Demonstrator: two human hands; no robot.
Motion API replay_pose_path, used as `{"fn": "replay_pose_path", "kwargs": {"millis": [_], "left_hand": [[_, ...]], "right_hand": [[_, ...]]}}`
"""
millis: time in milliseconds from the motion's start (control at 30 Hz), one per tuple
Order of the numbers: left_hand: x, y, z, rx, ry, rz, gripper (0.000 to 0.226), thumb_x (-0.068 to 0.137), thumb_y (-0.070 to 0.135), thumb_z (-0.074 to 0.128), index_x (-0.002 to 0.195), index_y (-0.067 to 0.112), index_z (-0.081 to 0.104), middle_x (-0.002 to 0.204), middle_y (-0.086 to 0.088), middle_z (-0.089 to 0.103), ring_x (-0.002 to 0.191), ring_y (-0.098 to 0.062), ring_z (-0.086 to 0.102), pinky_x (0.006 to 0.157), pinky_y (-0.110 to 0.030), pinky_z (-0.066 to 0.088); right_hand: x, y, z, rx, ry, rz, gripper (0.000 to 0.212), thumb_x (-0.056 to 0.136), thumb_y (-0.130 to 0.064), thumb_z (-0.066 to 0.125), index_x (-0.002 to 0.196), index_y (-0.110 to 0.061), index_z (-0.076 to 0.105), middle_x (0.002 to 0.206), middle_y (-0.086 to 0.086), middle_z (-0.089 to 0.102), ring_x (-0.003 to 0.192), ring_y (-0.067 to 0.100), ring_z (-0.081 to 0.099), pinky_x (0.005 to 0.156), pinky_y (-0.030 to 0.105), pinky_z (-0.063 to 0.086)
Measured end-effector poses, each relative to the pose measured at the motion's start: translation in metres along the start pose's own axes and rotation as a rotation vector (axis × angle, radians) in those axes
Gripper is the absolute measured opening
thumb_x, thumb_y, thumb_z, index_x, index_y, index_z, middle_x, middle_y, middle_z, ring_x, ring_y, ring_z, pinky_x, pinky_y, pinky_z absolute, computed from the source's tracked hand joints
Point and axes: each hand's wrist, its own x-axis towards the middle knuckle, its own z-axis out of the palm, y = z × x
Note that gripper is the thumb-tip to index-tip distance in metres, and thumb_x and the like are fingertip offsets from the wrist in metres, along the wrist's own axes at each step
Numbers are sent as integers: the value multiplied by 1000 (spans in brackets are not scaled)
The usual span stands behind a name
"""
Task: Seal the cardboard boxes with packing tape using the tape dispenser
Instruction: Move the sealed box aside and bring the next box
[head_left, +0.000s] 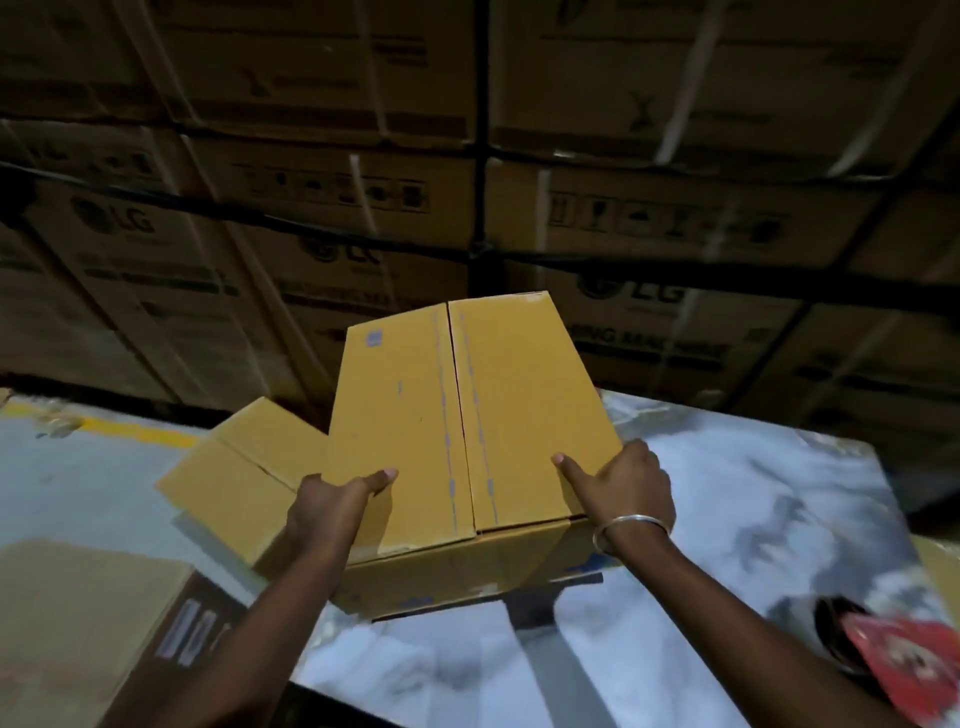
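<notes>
A yellow-brown cardboard box (467, 405) is held tilted over the shiny table (753, 509), its two top flaps closed with the centre seam showing. My left hand (332, 504) grips its left side, thumb lying on the top flap. My right hand (623, 488), with a metal bangle on the wrist, grips the right side, thumb also on top. A second yellow-brown box (244, 467) lies just behind and to the left. A red tape dispenser (904, 660) lies at the table's lower right, blurred.
A wall of large stacked brown cartons (363, 197) bound with black straps rises right behind the table. Another brown carton (78, 623) sits at the lower left. Grey floor with a yellow line (140, 431) shows to the left.
</notes>
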Motion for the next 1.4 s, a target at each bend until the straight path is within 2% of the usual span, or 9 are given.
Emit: {"fn": "replay_pose_path", "kwargs": {"millis": [233,333,433,700,800,1000,1100,1300,1400], "left_hand": [[-39,-29,33,69,-121,209,87,57,70,83,119,14,61,109,-12,72,97,-37,66,74,-41,53],[-43,-42,38,131,-153,308,96,46,89,71,106,15,61,96,-8,72,86,-34,67,67,-40,55],[-45,-54,45,197,-177,368,115,37,100,59,113,14,57,100,-10,68,90,-36,65,71,-46,57],[-90,-47,56,286,-244,372,111,62,73,78,134,-2,41,133,-27,49,121,-46,46,89,-53,47],[-106,-47,65,267,-272,389,118,58,74,80,140,0,36,139,-26,45,126,-45,44,92,-56,46],[-130,-41,83,307,-260,348,114,63,70,80,140,-1,35,141,-25,42,128,-43,42,93,-53,45],[-130,-34,87,337,-240,315,110,64,66,82,138,0,35,141,-23,42,128,-42,42,95,-54,44],[-129,-36,90,338,-251,354,108,60,66,84,138,6,39,137,-21,46,124,-43,47,93,-54,46],[-140,-34,98,417,-196,530,104,72,58,79,149,9,29,150,-20,37,136,-41,38,105,-55,40]], "right_hand": [[-53,87,-16,158,-7,233,69,68,-60,85,101,-11,49,108,13,61,101,38,61,75,41,51],[-74,105,-19,202,-4,277,76,72,-50,87,124,-7,52,123,15,60,114,38,58,81,39,46],[-88,123,-23,205,13,282,86,73,-49,85,141,-14,47,133,17,57,122,38,55,93,43,48],[-109,154,-46,117,-31,287,81,66,-54,73,141,-41,48,129,13,59,117,37,57,95,46,51],[-103,151,-57,-39,-72,274,75,66,-65,61,138,-62,44,148,12,38,134,38,42,106,52,43],[-83,159,-70,-209,-170,45,75,68,-86,54,139,-70,34,169,-4,-1,153,31,9,111,63,29],[-87,164,-74,-266,-187,25,83,63,-93,46,141,-71,27,169,-1,4,151,31,7,110,64,31],[-109,171,-74,-316,-113,66,73,73,-83,57,140,-64,35,162,3,17,145,33,18,104,57,33],[-106,174,-74,-301,-88,56,72,72,-86,56,138,-61,39,158,5,21,144,31,20,104,56,30]]}}
